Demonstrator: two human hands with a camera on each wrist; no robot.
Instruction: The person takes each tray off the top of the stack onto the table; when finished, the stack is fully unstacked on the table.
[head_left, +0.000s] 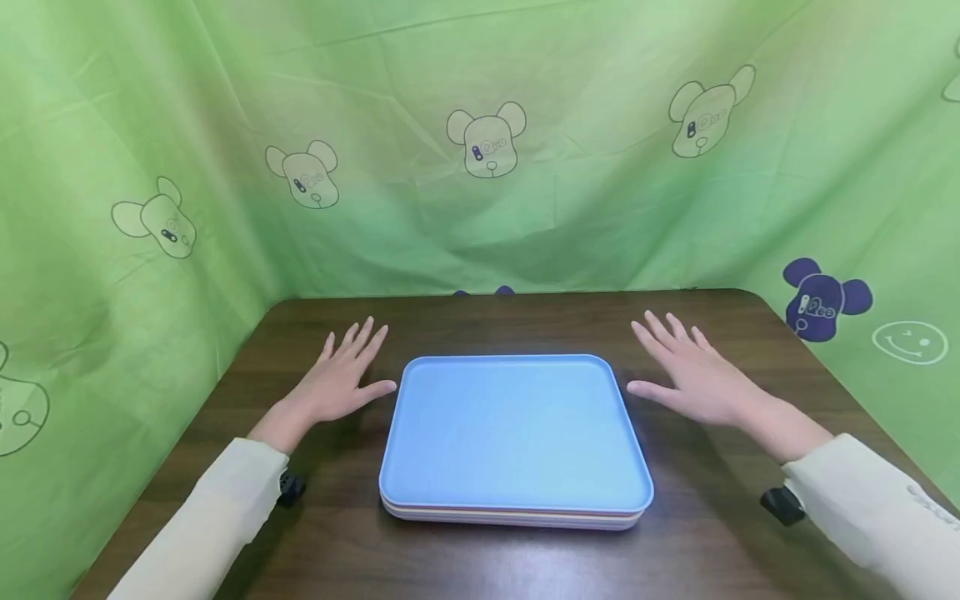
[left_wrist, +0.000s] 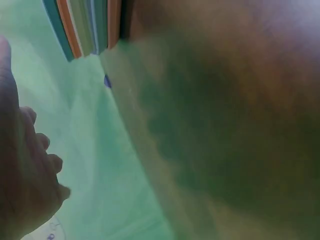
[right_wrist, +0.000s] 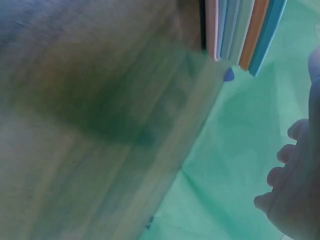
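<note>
A stack of rectangular trays with rounded corners lies on the table, a light blue tray on top. In the wrist views the stack's edges show several colours, among them an orange tray and a pale green tray. To the left of the stack is my left hand, fingers spread and straight, thumb tip close by the blue tray's edge. My right hand mirrors it on the other side, fingers also spread, its thumb pointing at the stack. Both hands hold nothing, and their shadows fall on the table.
The dark brown wooden table has rounded far corners. Behind it and at both sides hangs a green curtain printed with cartoon bear heads. Dark wrist devices show at the left cuff and the right cuff.
</note>
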